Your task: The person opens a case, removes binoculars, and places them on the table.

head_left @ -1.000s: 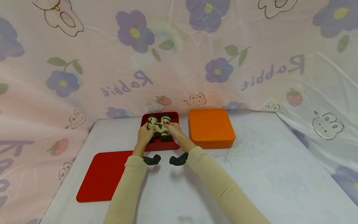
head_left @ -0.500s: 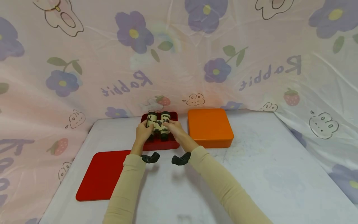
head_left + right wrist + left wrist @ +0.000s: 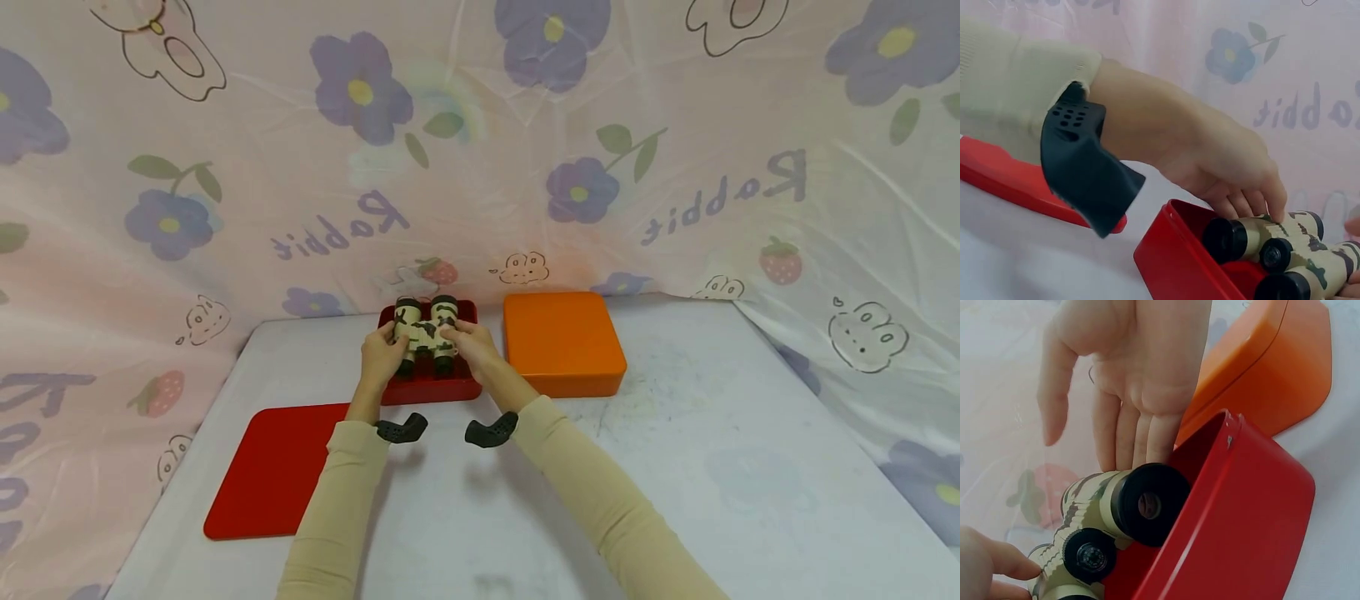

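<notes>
A pale cloth (image 3: 480,179) printed with flowers, rabbits and lettering hangs behind a white table (image 3: 720,467), and two cream sleeves (image 3: 333,508) reach in over it from the near edge. An orange box (image 3: 564,333) stands near the back, closed, its lid seam showing in the left wrist view, and nothing touches it. Just left of it stands a red box (image 3: 431,392), already open, with a flat red lid (image 3: 273,471) lying apart on the table, nearer the person and partly under the left sleeve. At the red box are the camouflage binoculars (image 3: 424,335), seemingly tilted: the eyepiece ends sit within the walls while the front ends rise by the far rim. The left hand (image 3: 381,357) grips one barrel and the right hand (image 3: 476,348) the other, thumbs on top, the two hands apart with the binoculars between them. The handling looks about midway: the opening is done, yet the binoculars neither lie flat inside nor stand clear of the box, and whether they are bound in or out cannot be told. Their resting place appears unsettled, and the lid is off. Between the eyepieces sits a small round dial (image 3: 1091,557).
</notes>
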{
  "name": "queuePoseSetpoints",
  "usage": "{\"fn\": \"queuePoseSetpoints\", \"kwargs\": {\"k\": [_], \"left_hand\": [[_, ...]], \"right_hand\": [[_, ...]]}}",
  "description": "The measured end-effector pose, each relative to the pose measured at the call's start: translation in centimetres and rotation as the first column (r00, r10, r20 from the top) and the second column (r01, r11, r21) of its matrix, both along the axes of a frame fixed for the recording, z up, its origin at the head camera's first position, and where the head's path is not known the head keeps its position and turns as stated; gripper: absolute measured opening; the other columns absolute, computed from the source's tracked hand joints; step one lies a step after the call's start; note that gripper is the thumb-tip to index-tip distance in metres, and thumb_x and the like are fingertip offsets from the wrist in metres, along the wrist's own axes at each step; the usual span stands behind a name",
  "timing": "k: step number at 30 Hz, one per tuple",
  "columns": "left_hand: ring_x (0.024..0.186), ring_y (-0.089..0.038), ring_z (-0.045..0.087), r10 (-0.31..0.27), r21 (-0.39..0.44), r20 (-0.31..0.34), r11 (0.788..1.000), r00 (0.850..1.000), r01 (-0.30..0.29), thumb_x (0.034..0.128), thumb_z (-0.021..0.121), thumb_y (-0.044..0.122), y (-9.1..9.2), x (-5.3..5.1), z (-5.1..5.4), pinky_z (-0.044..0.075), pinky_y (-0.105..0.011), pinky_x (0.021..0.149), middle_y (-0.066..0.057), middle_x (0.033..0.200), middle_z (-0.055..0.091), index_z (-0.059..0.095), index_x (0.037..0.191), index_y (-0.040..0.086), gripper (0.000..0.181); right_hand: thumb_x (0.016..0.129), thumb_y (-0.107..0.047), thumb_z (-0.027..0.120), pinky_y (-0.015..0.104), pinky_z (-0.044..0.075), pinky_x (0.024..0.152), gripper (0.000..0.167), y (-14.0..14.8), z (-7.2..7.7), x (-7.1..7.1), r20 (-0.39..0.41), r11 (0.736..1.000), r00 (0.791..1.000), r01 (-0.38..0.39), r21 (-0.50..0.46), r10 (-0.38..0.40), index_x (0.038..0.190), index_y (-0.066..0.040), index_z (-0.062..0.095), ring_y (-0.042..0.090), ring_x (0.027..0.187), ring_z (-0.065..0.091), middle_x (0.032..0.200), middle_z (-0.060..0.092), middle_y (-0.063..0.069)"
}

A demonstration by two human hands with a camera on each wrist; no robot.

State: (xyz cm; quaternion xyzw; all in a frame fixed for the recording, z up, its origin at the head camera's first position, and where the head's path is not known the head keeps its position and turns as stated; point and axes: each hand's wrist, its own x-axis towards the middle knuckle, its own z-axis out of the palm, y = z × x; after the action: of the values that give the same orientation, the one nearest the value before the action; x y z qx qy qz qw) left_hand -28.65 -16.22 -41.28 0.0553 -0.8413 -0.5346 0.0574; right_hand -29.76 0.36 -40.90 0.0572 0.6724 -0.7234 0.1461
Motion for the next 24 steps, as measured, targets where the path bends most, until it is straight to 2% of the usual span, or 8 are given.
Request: {"fn": "queuePoseSetpoints", "kwargs": {"k": [4, 12, 18, 24], "left_hand": [[0.138, -0.036, 0.043, -0.002, 0.030, -0.013, 1.000, 1.000, 0.002, 0.0938, 0.053, 0.010, 0.1, 0.2, 0.2, 0.040, -0.044, 0.113, -0.028, 0.147, 0.042, 0.037, 0.143, -0.009, 0.055], [0.139, -0.035, 0.043, 0.002, 0.121, -0.002, 0.993, 1.000, -0.001, 0.0927, 0.055, 0.011, 0.0, 0.6, 0.5, 0.039, -0.043, 0.114, -0.027, 0.148, 0.041, 0.037, 0.143, -0.009, 0.057], [0.137, -0.035, 0.045, 0.013, 0.128, -0.014, 0.992, 1.000, -0.011, 0.0919, 0.057, 0.011, -0.2, 0.6, 0.7, 0.041, -0.042, 0.112, -0.027, 0.146, 0.044, 0.041, 0.141, -0.008, 0.056], [0.138, -0.034, 0.045, 0.008, 0.135, 0.000, 0.991, 1.000, -0.008, 0.0929, 0.058, 0.014, -0.3, 1.1, 1.2, 0.041, -0.042, 0.112, -0.025, 0.148, 0.043, 0.041, 0.142, -0.006, 0.056]], "right_hand": [[0.095, -0.020, 0.058, 0.046, 0.023, 0.124, 0.058, 0.2, 0.2, 0.2, -0.009, 1.000, 1.000, 0.005, -0.012, -0.005, 0.146, -0.002, 0.038, 0.031, 0.145, 0.033, 0.154, 0.038, 0.014], [0.094, -0.009, 0.057, 0.040, 0.027, 0.122, 0.054, 0.5, 1.1, 0.5, -0.008, 0.988, 0.999, 0.045, -0.148, -0.047, 0.143, 0.004, 0.040, 0.029, 0.143, 0.037, 0.152, 0.040, 0.018], [0.094, -0.005, 0.056, 0.039, 0.028, 0.121, 0.053, 0.7, 1.3, 0.4, 0.000, 0.984, 0.999, 0.043, -0.173, -0.043, 0.143, 0.006, 0.039, 0.029, 0.144, 0.036, 0.153, 0.039, 0.019], [0.094, -0.002, 0.054, 0.038, 0.031, 0.120, 0.051, 1.0, 1.3, 0.4, 0.012, 0.979, 0.998, 0.057, -0.196, -0.056, 0.142, 0.006, 0.040, 0.029, 0.142, 0.040, 0.153, 0.039, 0.019]]}}
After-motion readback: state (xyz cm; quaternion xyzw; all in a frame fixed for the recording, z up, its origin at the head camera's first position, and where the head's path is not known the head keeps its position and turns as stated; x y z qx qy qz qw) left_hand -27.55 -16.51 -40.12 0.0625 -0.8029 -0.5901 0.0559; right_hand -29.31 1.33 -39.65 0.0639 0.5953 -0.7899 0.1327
